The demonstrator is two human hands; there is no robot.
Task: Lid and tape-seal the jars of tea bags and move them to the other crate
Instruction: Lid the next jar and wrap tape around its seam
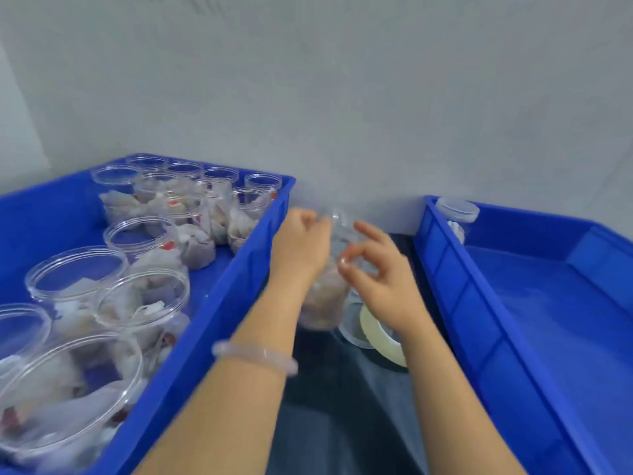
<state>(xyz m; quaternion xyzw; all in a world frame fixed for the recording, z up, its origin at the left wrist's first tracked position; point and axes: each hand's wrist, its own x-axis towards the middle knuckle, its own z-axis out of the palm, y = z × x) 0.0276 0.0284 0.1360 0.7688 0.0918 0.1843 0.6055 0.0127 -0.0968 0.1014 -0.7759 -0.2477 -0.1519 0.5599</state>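
Between the two crates I hold a clear jar of tea bags, blurred by motion. My left hand grips it near the top, fingers curled round the rim. My right hand pinches something small and clear at the jar's upper side with thumb and forefinger; whether it is tape or the lid's edge I cannot tell. A roll of tape lies on the dark surface below my right wrist. The left blue crate holds several open jars of tea bags. One lidded jar stands in the right blue crate, at its far left corner.
A loose clear lid lies beside the tape roll in the gap between the crates. A grey wall rises right behind both crates. The right crate's floor is otherwise bare blue plastic.
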